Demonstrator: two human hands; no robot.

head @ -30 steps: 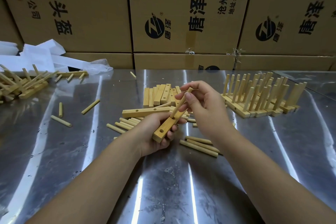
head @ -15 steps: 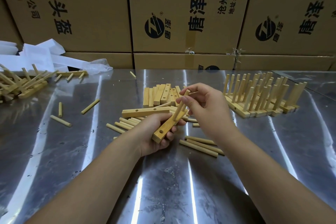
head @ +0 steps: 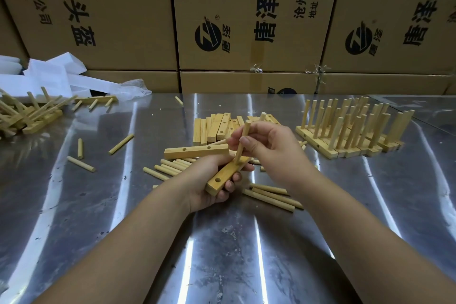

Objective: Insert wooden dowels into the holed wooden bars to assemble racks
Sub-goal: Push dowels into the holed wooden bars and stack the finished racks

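Observation:
My left hand [head: 207, 180] grips a holed wooden bar [head: 223, 176] from below, tilted up to the right, with one open hole showing near its lower end. My right hand [head: 271, 145] pinches a wooden dowel [head: 243, 140] that stands nearly upright with its lower tip in a hole of that bar. Another dowel tip [head: 263, 115] sticks up behind my right fingers. A loose holed bar [head: 196, 152] lies just behind my left hand. Loose dowels [head: 270, 196] lie on the metal table under my right wrist, and more loose dowels [head: 167, 169] lie left of my left hand.
A stack of bare bars [head: 214, 127] lies behind my hands. Finished racks [head: 350, 131] stand upright at the right, and a heap of racks [head: 27, 116] lies at the far left by white wrapping [head: 49, 76]. Stray dowels [head: 81, 164] dot the left. Cardboard boxes [head: 246, 20] wall the back.
My right hand has come lower and brought the dowel more upright, sinking its tip further into the bar. My left hand and the bar have stayed in place.

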